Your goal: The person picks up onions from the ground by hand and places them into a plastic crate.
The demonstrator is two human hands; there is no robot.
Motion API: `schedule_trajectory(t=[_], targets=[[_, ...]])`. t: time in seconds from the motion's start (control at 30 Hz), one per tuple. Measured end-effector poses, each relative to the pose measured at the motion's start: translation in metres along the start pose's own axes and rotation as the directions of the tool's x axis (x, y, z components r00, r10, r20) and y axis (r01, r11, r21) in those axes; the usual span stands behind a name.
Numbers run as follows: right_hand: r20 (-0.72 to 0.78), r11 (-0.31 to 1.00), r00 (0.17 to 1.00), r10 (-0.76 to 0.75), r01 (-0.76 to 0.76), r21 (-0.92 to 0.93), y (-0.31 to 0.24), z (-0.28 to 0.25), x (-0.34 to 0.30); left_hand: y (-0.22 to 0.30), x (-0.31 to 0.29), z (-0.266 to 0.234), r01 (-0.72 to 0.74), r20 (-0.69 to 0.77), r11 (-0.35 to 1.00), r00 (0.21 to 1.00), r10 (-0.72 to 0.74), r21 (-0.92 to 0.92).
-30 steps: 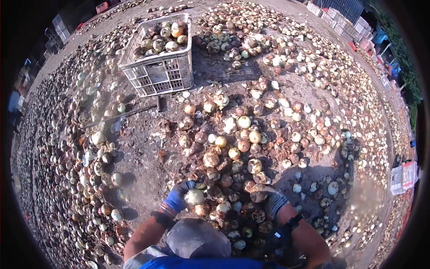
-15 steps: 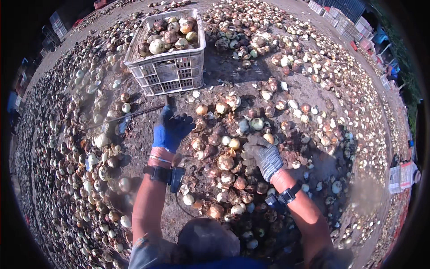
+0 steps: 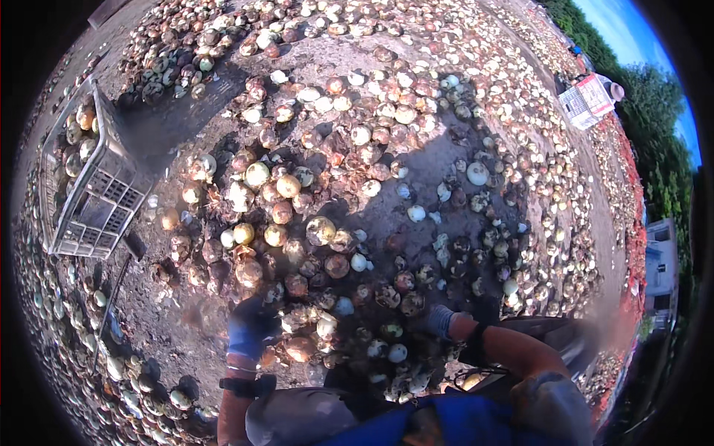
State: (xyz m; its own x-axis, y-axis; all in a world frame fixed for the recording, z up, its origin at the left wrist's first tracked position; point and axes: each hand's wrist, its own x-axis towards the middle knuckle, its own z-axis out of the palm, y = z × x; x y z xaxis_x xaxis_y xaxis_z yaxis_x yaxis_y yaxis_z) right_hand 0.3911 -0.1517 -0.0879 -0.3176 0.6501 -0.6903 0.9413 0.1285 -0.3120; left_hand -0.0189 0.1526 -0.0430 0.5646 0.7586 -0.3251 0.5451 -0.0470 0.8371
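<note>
Onions (image 3: pixel 321 230) with brown, peeling skins and pale flesh lie in a loose heap on the dirt before me. My left hand (image 3: pixel 251 327), in a blue glove with dark fingers, is low at the heap's left edge, beside a brownish onion (image 3: pixel 300 348). Shadow and blur hide how its fingers are set. On the right, my right hand (image 3: pixel 437 321) wears a grey knitted glove and reaches in among shaded onions near my knee. Its fingertips sink into dark shadow, so whether it grips one cannot be made out.
A white plastic crate (image 3: pixel 100 201) partly filled with onions stands at left. Beside it a thin dark rod (image 3: pixel 111 297) lies on the ground. Onions are strewn widely all around. Far right, a person (image 3: pixel 616 91) is by a light-coloured crate (image 3: pixel 584 104).
My view has swung right, so the crate now sits at the far left. Both hands have come down closer to my body. The left hand's spread fingers no longer show clearly.
</note>
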Motion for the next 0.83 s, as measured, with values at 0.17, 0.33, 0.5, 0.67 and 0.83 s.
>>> schedule_trajectory(t=[0.17, 0.33, 0.5, 0.67, 0.83], targets=[[-0.058, 0.997, 0.996, 0.069, -0.068, 0.026, -0.032, 0.015, 0.027, 0.030, 0.007, -0.005, 0.492, 0.212, 0.655, 0.862, -0.461, -0.573], [-0.152, 0.994, 0.988, 0.016, 0.001, 0.113, -0.058, -0.050, 0.012, 0.056, 0.012, -0.009, 0.687, 0.429, 0.605, 0.725, -0.539, -0.402], [-0.226, 0.983, 0.973, -0.040, 0.078, 0.164, -0.049, -0.035, 0.009, 0.085, 0.036, 0.014, 0.582, 0.463, 0.811, 0.705, -0.537, 0.054], [-0.173, 0.978, 0.982, -0.069, 0.101, 0.181, -0.047, -0.045, 0.008, 0.078, 0.078, 0.044, -0.599, 0.564, 0.541, 0.785, 0.254, 0.590], [-0.182, 0.951, 0.978, -0.104, 0.151, 0.268, -0.041, -0.050, 0.010, 0.090, 0.113, 0.060, 0.148, 0.515, 0.849, 0.738, -0.436, 0.507]])
